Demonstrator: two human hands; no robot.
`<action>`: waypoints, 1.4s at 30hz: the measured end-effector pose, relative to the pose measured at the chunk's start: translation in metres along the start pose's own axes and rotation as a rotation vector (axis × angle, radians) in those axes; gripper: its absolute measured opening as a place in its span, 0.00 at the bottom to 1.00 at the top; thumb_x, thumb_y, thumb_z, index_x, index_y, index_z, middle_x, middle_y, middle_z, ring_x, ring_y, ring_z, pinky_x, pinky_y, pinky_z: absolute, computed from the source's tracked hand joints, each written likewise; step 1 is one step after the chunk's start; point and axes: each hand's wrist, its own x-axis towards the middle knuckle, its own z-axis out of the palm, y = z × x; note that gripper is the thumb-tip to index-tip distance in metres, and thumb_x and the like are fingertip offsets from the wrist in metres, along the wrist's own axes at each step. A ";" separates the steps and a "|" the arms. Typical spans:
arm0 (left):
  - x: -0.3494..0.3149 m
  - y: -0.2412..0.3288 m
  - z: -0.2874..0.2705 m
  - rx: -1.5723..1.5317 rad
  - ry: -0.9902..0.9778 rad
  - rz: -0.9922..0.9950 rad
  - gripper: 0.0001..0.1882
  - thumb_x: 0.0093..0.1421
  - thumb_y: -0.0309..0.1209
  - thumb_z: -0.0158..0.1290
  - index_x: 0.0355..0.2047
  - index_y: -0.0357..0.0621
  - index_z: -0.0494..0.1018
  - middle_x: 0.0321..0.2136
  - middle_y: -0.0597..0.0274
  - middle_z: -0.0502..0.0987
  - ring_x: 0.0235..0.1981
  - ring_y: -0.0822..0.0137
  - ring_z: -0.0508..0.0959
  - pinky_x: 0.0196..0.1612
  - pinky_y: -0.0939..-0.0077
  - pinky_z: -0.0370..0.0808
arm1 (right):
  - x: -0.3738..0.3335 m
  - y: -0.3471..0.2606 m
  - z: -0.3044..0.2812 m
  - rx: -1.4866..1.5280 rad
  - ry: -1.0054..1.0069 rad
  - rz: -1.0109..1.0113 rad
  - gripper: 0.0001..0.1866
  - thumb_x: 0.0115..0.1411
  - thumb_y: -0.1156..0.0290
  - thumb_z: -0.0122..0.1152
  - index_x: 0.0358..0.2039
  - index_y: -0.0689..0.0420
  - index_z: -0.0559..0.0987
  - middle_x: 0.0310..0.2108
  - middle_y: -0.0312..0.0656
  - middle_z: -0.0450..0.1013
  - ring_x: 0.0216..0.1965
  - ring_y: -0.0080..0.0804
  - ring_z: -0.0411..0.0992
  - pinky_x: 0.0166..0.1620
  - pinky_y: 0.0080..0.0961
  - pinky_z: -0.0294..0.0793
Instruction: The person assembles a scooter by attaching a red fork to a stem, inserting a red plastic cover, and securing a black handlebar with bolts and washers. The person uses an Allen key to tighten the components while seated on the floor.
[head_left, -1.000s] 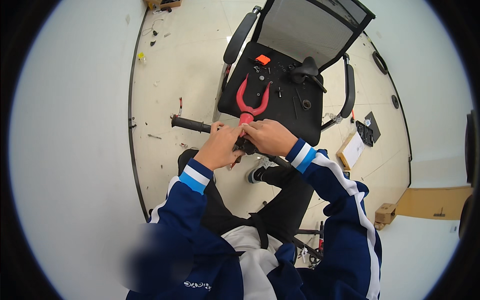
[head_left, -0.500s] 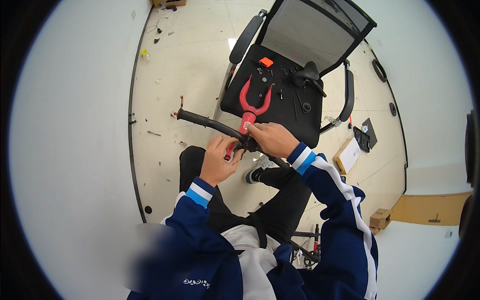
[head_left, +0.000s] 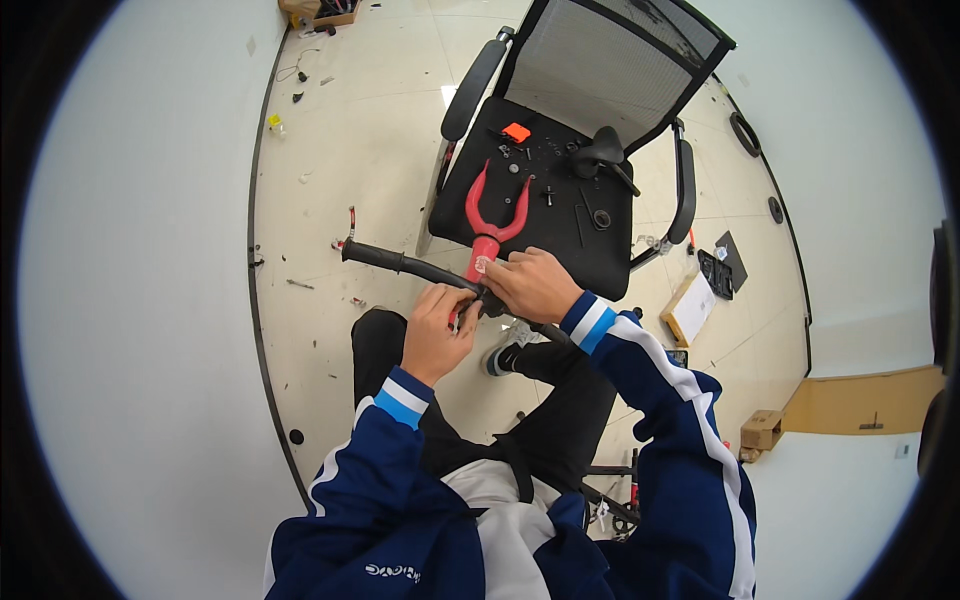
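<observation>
A black bicycle handlebar point(head_left: 425, 270) lies across my lap area, its rubber-gripped end pointing left. Behind its middle, a red bicycle fork point(head_left: 485, 250) extends away from me, prongs resting over the chair seat. My right hand point(head_left: 535, 287) is closed over the joint where bar and fork meet, fingertips against the fork's tube. On the near side of that joint, my left hand point(head_left: 438, 328) has its thumb and fingers pinched together; a bit of red shows between them. What exactly the left fingertips hold is hidden.
A black office chair point(head_left: 560, 245) stands ahead, carrying a bike saddle point(head_left: 600, 153), an orange item point(head_left: 516, 132), a hex key point(head_left: 579, 226) and small hardware. A toolbox point(head_left: 715, 274) and a flat carton point(head_left: 690, 307) lie on the floor to the right. Small parts litter the left floor.
The view has shifted slightly, moving the chair left and down in the picture. My left fingers have drawn in closer to the joint. My right hand stays at the bar and fork.
</observation>
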 end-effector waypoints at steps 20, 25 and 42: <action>0.084 0.009 -0.010 0.145 -0.496 0.002 0.10 0.45 0.24 0.66 0.28 0.40 0.76 0.25 0.59 0.72 0.28 0.58 0.72 0.31 0.68 0.72 | 0.117 0.290 0.139 0.182 0.286 0.675 0.10 0.54 0.69 0.65 0.33 0.62 0.82 0.33 0.52 0.78 0.37 0.50 0.77 0.43 0.40 0.76; 0.073 0.003 -0.021 0.136 -0.389 -0.060 0.10 0.43 0.20 0.63 0.28 0.38 0.77 0.25 0.57 0.75 0.25 0.59 0.75 0.29 0.71 0.73 | 0.122 0.287 0.153 0.051 0.180 0.682 0.08 0.57 0.68 0.61 0.32 0.60 0.81 0.37 0.49 0.75 0.39 0.51 0.75 0.44 0.44 0.76; 0.071 0.006 -0.001 0.394 -0.397 -0.020 0.04 0.54 0.23 0.56 0.24 0.34 0.76 0.23 0.48 0.73 0.30 0.46 0.74 0.35 0.55 0.71 | 0.021 0.246 0.075 0.257 0.074 0.792 0.10 0.51 0.72 0.62 0.33 0.63 0.83 0.32 0.53 0.80 0.37 0.48 0.79 0.45 0.36 0.78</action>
